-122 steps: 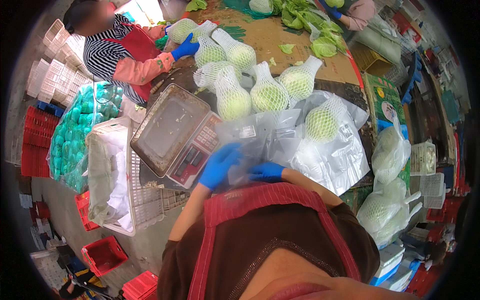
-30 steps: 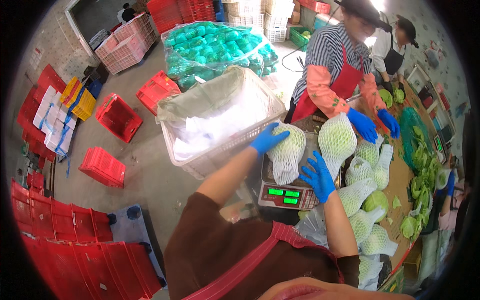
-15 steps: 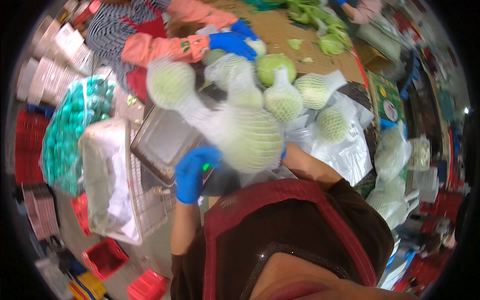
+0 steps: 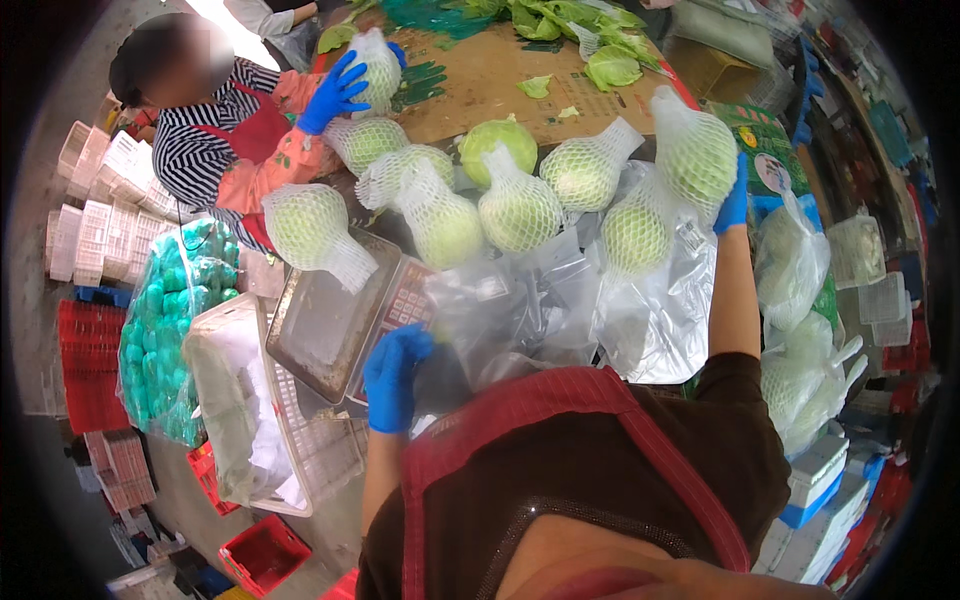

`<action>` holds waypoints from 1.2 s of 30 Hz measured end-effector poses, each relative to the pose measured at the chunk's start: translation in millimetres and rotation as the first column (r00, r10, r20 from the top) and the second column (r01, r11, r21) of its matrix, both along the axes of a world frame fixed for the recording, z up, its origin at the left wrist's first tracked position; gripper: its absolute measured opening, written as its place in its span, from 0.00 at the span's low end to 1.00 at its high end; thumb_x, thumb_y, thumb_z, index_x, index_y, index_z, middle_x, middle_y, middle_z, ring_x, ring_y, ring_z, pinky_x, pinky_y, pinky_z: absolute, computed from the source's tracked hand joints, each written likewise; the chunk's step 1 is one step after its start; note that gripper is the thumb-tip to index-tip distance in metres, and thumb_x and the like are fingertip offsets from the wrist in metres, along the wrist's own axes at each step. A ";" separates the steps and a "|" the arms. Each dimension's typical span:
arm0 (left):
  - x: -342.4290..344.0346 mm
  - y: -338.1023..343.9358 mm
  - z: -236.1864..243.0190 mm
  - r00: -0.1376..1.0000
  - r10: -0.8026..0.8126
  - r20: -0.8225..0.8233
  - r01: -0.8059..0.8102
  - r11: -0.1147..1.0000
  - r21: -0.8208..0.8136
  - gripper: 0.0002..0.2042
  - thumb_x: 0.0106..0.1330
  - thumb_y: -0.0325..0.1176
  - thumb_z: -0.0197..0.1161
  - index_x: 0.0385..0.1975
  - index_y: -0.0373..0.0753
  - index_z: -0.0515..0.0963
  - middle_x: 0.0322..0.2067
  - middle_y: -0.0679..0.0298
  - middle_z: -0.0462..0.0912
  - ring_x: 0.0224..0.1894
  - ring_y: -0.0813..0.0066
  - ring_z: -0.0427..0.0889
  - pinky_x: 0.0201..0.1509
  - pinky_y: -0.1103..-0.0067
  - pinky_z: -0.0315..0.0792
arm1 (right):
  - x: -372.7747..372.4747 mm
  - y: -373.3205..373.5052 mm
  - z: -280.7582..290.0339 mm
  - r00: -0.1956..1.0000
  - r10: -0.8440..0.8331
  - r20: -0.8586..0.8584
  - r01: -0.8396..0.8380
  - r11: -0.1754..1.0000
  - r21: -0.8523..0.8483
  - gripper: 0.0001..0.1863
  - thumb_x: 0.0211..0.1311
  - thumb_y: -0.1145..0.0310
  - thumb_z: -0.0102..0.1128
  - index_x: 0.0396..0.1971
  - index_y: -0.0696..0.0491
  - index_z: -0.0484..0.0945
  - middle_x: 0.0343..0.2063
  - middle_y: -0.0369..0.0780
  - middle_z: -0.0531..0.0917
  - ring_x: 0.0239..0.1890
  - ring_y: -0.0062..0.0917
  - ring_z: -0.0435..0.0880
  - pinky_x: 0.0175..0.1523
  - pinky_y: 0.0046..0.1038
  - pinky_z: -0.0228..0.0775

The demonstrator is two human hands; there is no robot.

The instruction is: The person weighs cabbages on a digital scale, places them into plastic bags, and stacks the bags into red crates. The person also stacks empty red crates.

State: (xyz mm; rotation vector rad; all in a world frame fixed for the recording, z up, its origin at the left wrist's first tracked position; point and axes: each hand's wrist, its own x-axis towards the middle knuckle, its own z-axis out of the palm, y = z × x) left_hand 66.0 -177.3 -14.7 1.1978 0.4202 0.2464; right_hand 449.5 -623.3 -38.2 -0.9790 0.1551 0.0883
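My right hand (image 4: 734, 197), in a blue glove, grips a cabbage in a white foam net (image 4: 694, 155) from its right side, at the right of the table. Just below that cabbage sits another netted cabbage (image 4: 636, 238) on silvery plastic bags (image 4: 660, 325). My left hand (image 4: 392, 378), also blue-gloved, is closed with its fingers curled together, beside the scale's keypad (image 4: 408, 297) and a clear plastic bag (image 4: 475, 315). What those fingers hold, if anything, is hidden. Several netted cabbages (image 4: 520, 212) and one bare cabbage (image 4: 497, 150) stand in a row ahead.
A netted cabbage (image 4: 312, 228) rests at the edge of the metal scale tray (image 4: 325, 310). Across the table at left, a co-worker (image 4: 235, 130) in blue gloves holds another netted cabbage (image 4: 375, 75). A white basket (image 4: 285, 400) stands at left. Loose leaves (image 4: 610, 68) lie on the far cardboard.
My right hand has carried a netted cabbage from in front of me to the right. My left hand stays near the scale. The co-worker has lifted a netted cabbage. The view has shifted.
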 end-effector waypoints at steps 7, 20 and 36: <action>45.1 -4.4 -0.6 0.979 -0.185 -0.081 0.187 0.982 0.013 0.21 0.68 0.40 0.51 0.54 0.31 0.68 0.49 0.56 0.76 0.49 0.69 0.76 0.56 0.75 0.67 | 87.3 25.9 -91.8 0.968 0.242 -0.069 -0.075 0.016 -0.997 0.31 0.58 0.49 0.56 0.56 0.55 0.69 0.57 0.47 0.70 0.57 0.37 0.71 0.61 0.31 0.60; 321.4 -5.8 -66.7 0.961 -0.014 -0.278 0.020 1.000 0.020 0.29 0.61 0.51 0.59 0.57 0.37 0.65 0.50 0.61 0.72 0.50 0.69 0.72 0.53 0.73 0.66 | 114.2 314.6 -63.9 0.687 0.720 -0.101 -0.358 0.213 -0.909 0.36 0.61 0.41 0.45 0.59 0.54 0.65 0.58 0.49 0.69 0.61 0.38 0.66 0.63 0.33 0.56; 146.2 60.6 40.3 0.947 0.199 0.253 -0.263 0.932 0.248 0.36 0.58 0.38 0.67 0.63 0.38 0.54 0.54 0.55 0.67 0.53 0.68 0.72 0.54 0.76 0.70 | -99.9 332.0 86.2 0.444 0.794 0.415 -0.393 0.589 -0.707 0.34 0.56 0.64 0.62 0.62 0.52 0.59 0.57 0.43 0.64 0.56 0.33 0.68 0.58 0.33 0.64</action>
